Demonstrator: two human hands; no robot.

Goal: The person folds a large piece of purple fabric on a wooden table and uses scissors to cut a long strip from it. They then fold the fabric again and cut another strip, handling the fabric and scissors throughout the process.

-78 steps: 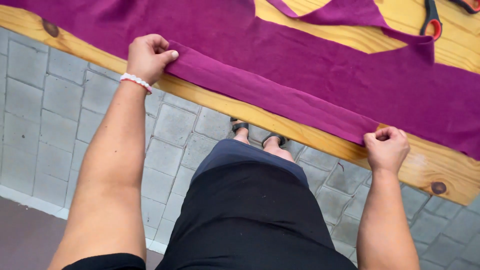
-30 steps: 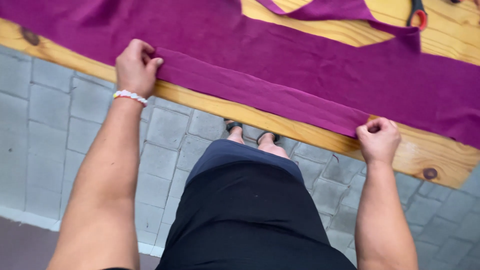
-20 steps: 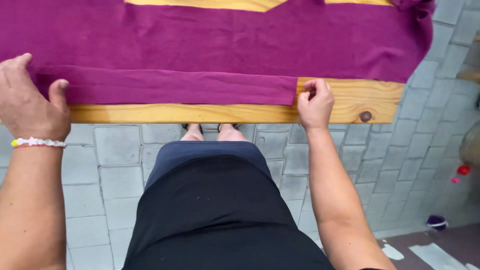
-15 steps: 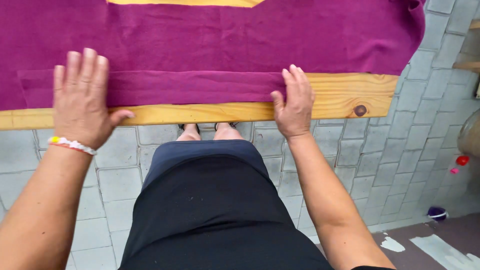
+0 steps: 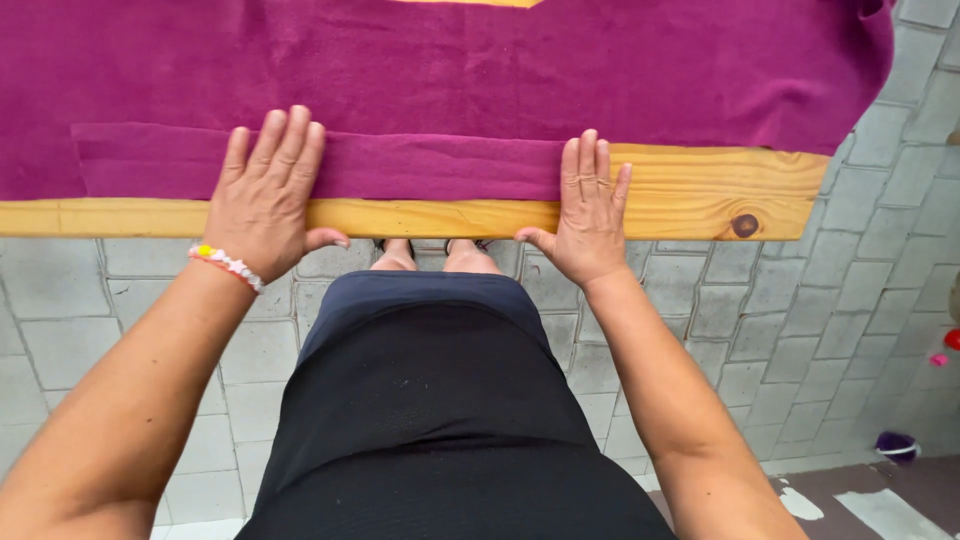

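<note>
A magenta cloth [image 5: 480,70] lies spread over a yellow wooden table [image 5: 700,195]. Its near edge is turned over into a narrow folded band [image 5: 440,165] running along the table's front. My left hand [image 5: 268,195] lies flat, fingers spread, on the left part of that band; a beaded bracelet [image 5: 225,263] is on its wrist. My right hand [image 5: 585,215] rests flat at the band's right end, fingertips on the cloth and palm on bare wood. Neither hand grips anything.
The table's front edge runs across the view, with a dark knot [image 5: 743,225] in the wood at right. Below are grey paving stones [image 5: 90,320], my black skirt and my feet [image 5: 430,255]. Small coloured objects [image 5: 898,445] lie on the ground at far right.
Earlier both hands pinched the cloth's edge and pulled it into a fold. Now both hands have let go and press flat on the folded band; the view has shifted right along the table.
</note>
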